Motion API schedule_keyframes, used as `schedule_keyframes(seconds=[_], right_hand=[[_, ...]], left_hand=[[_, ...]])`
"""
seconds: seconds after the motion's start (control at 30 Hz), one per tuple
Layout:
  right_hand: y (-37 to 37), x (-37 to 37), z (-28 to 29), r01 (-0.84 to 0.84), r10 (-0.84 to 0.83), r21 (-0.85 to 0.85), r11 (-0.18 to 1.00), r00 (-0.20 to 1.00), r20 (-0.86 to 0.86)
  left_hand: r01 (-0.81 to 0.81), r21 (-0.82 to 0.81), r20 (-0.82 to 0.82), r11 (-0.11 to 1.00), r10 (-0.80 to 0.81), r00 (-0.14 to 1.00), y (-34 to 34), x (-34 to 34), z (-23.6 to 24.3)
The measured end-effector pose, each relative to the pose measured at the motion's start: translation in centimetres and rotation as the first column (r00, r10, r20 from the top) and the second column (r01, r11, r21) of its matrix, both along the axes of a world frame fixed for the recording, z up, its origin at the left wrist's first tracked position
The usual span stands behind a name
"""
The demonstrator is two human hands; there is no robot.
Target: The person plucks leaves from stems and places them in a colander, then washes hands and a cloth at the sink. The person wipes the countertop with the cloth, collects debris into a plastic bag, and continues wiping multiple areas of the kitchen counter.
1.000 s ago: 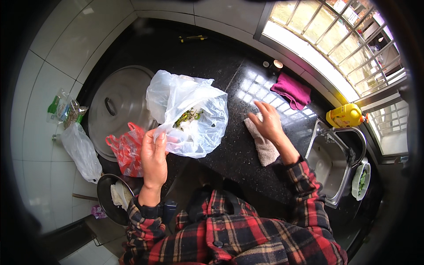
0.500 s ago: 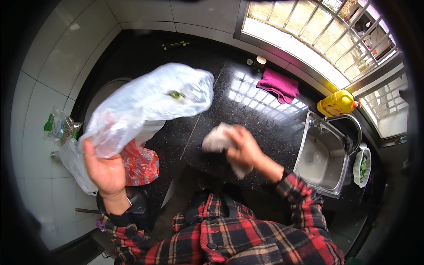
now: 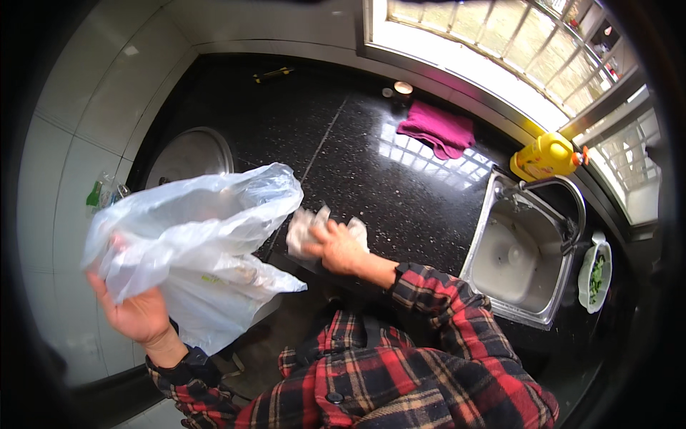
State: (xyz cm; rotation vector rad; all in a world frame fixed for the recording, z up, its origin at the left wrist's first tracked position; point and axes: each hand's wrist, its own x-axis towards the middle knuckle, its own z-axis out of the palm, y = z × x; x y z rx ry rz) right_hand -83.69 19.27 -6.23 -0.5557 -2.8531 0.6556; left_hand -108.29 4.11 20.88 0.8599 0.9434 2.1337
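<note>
My left hand (image 3: 139,318) grips the edge of a translucent white plastic bag (image 3: 204,239) at the left, fingers partly behind the film. The bag hangs over the counter's near edge, its mouth spread toward the far side; a small green patch shows low on it. My right hand (image 3: 338,250) presses down on a crumpled pale rag (image 3: 301,227) on the black speckled countertop (image 3: 411,218), close to the front edge. The bag's far tip comes near the rag.
Beyond the bag lies a round metal lid (image 3: 193,154). A folded magenta towel (image 3: 437,131) and a small jar (image 3: 402,89) sit below the barred window. To the right are a yellow jug (image 3: 547,159), a steel sink (image 3: 468,268) and a white basket (image 3: 586,286) of chopped greens.
The bag has swung from above the counter down toward me, uncovering the round lid and covering the red bag. My right hand has slid left with the rag.
</note>
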Motion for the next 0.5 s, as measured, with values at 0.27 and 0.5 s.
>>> schedule_keyframes(seconds=[0.27,0.5], right_hand=[[8.5,17.3,2.8,0.228,-0.279,-0.183,0.956,0.898,-0.339],[3.8,20.4,-1.3,0.566,-0.565,0.132,0.814,0.824,-0.048]], left_hand=[[-0.029,-0.168,-0.105,0.985,0.011,0.994,-4.9,2.4,-0.1],[0.233,-0.084,0.093,0.969,-0.225,0.97,-6.8,2.0,-1.6]])
